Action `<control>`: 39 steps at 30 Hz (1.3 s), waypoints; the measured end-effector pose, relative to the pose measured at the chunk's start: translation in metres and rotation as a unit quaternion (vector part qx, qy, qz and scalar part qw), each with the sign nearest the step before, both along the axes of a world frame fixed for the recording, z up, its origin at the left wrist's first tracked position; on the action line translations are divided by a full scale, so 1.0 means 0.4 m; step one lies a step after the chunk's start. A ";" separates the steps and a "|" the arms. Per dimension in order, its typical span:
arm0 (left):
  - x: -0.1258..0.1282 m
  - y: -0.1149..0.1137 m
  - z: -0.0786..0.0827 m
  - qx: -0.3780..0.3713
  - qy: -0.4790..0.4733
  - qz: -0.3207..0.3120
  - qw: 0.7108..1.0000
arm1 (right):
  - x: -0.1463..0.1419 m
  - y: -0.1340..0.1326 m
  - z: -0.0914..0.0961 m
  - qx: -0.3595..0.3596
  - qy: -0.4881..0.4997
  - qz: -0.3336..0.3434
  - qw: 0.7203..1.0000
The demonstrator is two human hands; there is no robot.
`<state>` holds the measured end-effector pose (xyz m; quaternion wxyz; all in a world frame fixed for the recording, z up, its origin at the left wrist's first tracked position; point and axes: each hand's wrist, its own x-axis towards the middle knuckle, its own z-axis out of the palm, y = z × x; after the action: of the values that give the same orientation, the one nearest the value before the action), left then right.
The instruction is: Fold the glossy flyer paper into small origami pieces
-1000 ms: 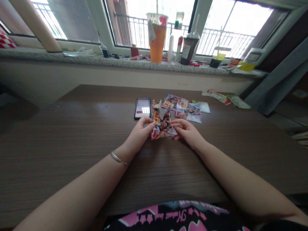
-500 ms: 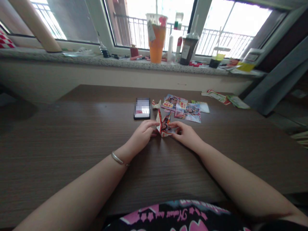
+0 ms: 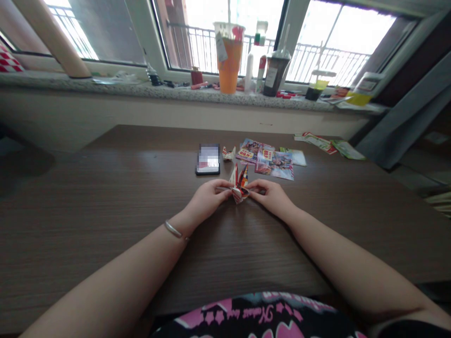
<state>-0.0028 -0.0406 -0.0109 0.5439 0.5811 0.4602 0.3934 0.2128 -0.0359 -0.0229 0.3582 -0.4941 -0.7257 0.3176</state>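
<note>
Between my two hands is a folded paper figure point(image 3: 240, 190), origami-like, made of colourful printed paper with pointed flaps standing up. My left hand point(image 3: 210, 195) pinches its left side between thumb and fingers. On the opposite side, my right hand point(image 3: 269, 194) pinches the right edge the same way. Just beyond the figure sits a smaller folded paper piece point(image 3: 229, 153), red and white. Beside that lies a phone point(image 3: 207, 159) with its screen lit and blurred out.
Printed leaflets point(image 3: 275, 162) overlap behind my right hand, and more paper strips point(image 3: 319, 142) lie at the table's far right. Along the stone windowsill point(image 3: 186, 92) stand an orange drink cup point(image 3: 229, 65), a dark drink cup point(image 3: 275, 74) and several small items.
The paper figure has turned and its sides have drawn closer together, so its flaps stand more upright. Both hands have shifted their grip and now pinch its opposite edges.
</note>
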 end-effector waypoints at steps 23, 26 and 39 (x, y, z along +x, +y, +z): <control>-0.014 0.016 -0.015 0.073 0.074 0.019 0.994 | -0.010 0.009 -0.007 0.000 -0.007 -0.019 1.000; -0.014 0.014 -0.009 0.071 0.077 0.028 0.994 | -0.008 0.009 -0.004 -0.016 0.025 -0.028 0.999; -0.010 0.012 -0.003 0.036 0.019 0.092 0.995 | -0.008 0.001 0.005 -0.172 0.251 -0.079 0.949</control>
<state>-0.0068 -0.0359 -0.0120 0.4752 0.5630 0.5077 0.4467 0.2097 -0.0357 -0.0209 0.4622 -0.5082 -0.5054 0.5221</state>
